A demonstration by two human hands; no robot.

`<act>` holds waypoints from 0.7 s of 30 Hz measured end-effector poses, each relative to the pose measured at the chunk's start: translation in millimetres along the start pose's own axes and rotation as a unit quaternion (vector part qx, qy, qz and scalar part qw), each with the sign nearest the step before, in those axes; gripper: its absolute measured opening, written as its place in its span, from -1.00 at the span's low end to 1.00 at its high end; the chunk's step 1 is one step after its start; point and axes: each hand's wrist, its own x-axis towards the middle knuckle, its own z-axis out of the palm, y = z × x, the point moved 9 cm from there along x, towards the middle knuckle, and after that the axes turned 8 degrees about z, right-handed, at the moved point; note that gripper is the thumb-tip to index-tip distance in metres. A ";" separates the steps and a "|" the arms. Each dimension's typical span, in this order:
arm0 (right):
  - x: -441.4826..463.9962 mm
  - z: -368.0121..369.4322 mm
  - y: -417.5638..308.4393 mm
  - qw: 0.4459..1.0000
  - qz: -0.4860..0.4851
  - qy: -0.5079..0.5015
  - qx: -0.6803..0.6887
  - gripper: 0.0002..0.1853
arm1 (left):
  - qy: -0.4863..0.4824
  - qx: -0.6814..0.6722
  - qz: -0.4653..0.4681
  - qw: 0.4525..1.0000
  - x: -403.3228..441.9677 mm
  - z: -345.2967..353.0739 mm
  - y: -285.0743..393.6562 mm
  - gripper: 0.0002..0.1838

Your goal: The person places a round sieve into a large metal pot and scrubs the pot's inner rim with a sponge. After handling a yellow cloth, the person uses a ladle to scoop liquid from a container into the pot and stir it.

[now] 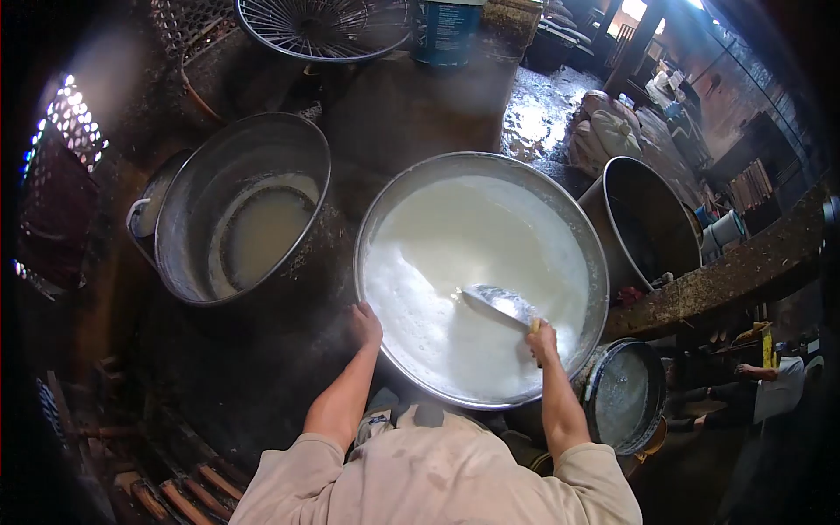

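A wide round metal vat [372, 354] in front of me holds pale, milky liquid [464, 227] with white foam along its left and lower parts. My right hand [542, 339] is closed around the light-coloured handle of a shiny metal scoop [500, 304], whose blade lies at the liquid's surface, right of the middle. At the vat's lower left rim is my left hand [367, 325], with its fingers against the outer edge; whether they grip the rim is hard to make out.
A large pot [186, 184] with cloudy liquid stands at the left, a dark deep pot [652, 210] at the right. Near my right arm is a smaller liquid-filled container [623, 389]. A wire basket [324, 26] and a bucket [446, 33] are ahead. Another person [774, 389] is far right.
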 end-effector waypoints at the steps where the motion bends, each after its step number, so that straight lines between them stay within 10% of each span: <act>1: -8.0 10.7 -2.7 1.000 -0.010 -0.010 0.006 -0.71 | -0.002 0.000 0.000 1.000 0.0 -4.1 4.8 -0.49; 21: -157.2 73.2 -136.4 0.972 -0.059 -0.180 0.137 -0.54 | -0.049 -0.095 -0.022 0.994 -1.0 5.4 -5.2 -0.46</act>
